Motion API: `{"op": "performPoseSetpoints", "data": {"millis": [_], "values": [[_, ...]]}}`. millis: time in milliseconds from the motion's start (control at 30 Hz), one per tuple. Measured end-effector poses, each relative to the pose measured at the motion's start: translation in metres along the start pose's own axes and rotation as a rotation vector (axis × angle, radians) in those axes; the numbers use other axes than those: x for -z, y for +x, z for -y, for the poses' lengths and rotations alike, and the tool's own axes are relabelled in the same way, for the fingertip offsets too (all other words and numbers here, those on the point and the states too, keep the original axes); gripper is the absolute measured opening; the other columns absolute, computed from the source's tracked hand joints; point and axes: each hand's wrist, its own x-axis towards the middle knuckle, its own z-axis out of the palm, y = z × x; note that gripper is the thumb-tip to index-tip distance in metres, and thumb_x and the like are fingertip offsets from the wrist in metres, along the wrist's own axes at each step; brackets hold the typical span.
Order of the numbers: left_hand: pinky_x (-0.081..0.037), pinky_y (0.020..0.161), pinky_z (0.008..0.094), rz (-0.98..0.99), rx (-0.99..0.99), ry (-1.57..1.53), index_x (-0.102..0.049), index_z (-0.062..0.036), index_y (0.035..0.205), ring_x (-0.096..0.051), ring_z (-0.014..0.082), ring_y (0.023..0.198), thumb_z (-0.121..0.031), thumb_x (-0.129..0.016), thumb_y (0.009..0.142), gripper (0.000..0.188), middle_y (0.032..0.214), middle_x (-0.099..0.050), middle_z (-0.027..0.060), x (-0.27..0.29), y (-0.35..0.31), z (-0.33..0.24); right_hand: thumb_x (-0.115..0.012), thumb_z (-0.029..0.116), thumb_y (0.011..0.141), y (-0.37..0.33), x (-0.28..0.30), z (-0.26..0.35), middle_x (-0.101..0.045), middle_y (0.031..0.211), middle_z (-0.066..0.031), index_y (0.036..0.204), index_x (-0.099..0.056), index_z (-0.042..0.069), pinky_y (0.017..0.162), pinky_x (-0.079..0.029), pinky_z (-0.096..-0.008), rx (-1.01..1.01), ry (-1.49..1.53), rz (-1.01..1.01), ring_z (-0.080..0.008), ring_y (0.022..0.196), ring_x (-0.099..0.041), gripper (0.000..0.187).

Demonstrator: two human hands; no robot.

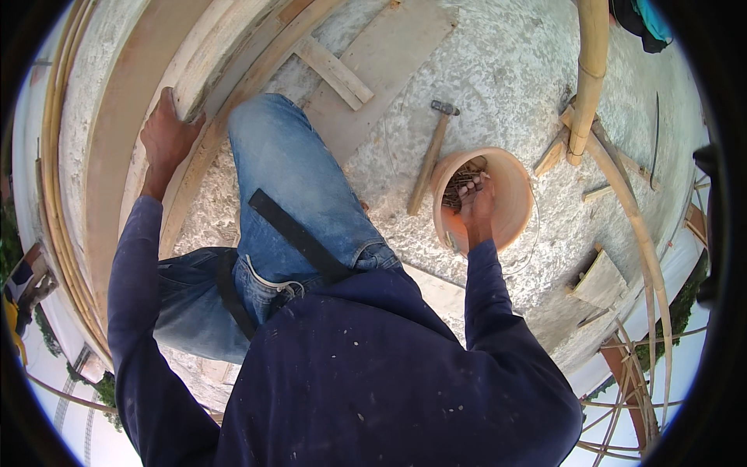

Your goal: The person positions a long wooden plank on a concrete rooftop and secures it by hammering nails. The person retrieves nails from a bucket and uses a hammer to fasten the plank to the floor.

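Orange bucket (510, 204) sits upright on the rough concrete floor (506, 70), mouth facing up, nails (461, 180) inside. Right hand (476, 201) is dipped into it, fingers curled on the nails. Left hand (167, 134) is well apart, gripping a wooden plank (210, 66). Hammer (430, 156) lies just beside the bucket, head pointing away.

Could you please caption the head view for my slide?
Right hand reaches into an orange bucket of nails; left hand grips a plank.

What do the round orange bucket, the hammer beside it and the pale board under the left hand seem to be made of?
Round orange bucket: probably plastic, smooth with a matte, dusty wall. Hammer: pale wooden handle showing grain, dull grey head, likely steel. Pale board under the left hand: raw, unpainted wood.
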Motion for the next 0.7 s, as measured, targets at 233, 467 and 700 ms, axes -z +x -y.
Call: {"op": "performPoseSetpoints", "data": {"millis": [233,467,700], "values": [[-0.056,0.084,0.0526,0.121,0.06,-0.152,-0.056,-0.003,0.122,-0.071,0.0421,0.097,-0.042,-0.084,0.078,0.065,0.105,-0.073,0.0223,0.011,-0.002,0.003,-0.048,0.028,0.109,-0.031,-0.056,0.028,-0.062,0.094,-0.007,0.106,-0.055,0.002,0.069,-0.053,-0.0287,0.504,-0.279,-0.134,-0.0165,0.079,-0.062,0.027],[-0.058,0.082,0.049,0.026,0.04,-0.347,-0.059,-0.0012,0.114,-0.072,0.038,0.098,-0.032,-0.085,0.075,0.056,0.104,-0.071,0.0187,0.022,-0.019,0.01,-0.055,0.021,0.108,-0.094,-0.186,0.033,-0.063,0.099,-0.0034,0.127,-0.063,0.0,0.07,-0.047,-0.0274,0.837,-0.691,0.247,-0.0105,0.08,-0.051,0.03],[-0.058,0.079,0.0466,-0.081,0.041,-0.461,-0.061,-0.0012,0.109,-0.072,0.0357,0.094,-0.018,-0.081,0.074,0.043,0.102,-0.07,0.0187,0.013,-0.024,0.014,-0.06,0.02,0.106,-0.173,-0.296,0.008,-0.069,0.11,-0.0061,0.135,-0.065,-0.002,0.081,-0.051,-0.0282,0.844,-0.927,0.564,-0.0123,0.089,-0.058,0.037]]}}
